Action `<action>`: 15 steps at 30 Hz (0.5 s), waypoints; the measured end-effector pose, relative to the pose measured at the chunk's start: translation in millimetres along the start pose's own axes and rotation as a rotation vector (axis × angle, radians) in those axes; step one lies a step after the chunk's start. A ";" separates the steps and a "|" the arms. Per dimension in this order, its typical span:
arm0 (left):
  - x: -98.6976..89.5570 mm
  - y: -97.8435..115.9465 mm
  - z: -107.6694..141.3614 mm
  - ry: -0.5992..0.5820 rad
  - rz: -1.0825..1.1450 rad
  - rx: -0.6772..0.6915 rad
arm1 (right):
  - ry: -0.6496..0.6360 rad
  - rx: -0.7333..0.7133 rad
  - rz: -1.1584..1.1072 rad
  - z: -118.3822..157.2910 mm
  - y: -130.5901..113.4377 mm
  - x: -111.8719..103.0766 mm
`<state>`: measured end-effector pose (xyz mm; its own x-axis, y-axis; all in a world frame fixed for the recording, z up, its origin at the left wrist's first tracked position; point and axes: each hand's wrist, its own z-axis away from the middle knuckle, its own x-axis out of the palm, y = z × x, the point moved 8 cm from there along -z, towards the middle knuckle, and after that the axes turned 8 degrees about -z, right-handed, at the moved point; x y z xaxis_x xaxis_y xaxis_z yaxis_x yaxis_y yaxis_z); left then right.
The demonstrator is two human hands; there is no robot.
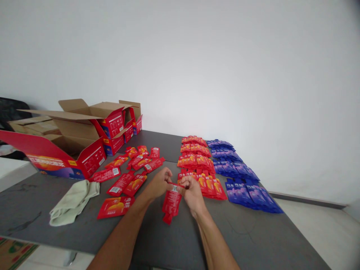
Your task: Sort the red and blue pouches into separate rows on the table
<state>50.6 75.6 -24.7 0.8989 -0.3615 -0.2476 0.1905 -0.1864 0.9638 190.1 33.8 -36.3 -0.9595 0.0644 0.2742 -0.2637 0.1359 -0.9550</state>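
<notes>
Between my two hands is a red spouted pouch, its printed back with a barcode facing up and its narrow spout end pointing toward me. My left hand pinches its far left corner. The far right corner is in the closed fingers of my right hand. Just beyond my right hand lie overlapping rows of red pouches, fronts up. Loose red pouches are scattered left of my left hand, some face up and some face down.
Rows of blue pouches lie along the table's right side. Open red cartons with raised flaps stand at the left and back left. A folded pale cloth rests on the grey table near its front left. A white wall stands behind.
</notes>
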 end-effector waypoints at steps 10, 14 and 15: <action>-8.8 -0.5 -1.9 0.065 -0.013 0.020 | -0.063 -0.023 0.305 2.2 0.5 3.8; -2.4 -2.4 -2.6 -0.044 -0.153 0.005 | 0.010 -0.073 0.339 0.7 -3.5 -3.7; -3.0 -1.9 -2.2 -0.047 -0.187 0.007 | 0.019 -0.084 0.348 1.0 -5.0 -3.7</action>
<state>48.5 79.0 -25.6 0.8286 -0.3619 -0.4271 0.3498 -0.2608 0.8998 194.9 31.9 -32.7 -0.9882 0.1397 -0.0629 0.0883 0.1838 -0.9790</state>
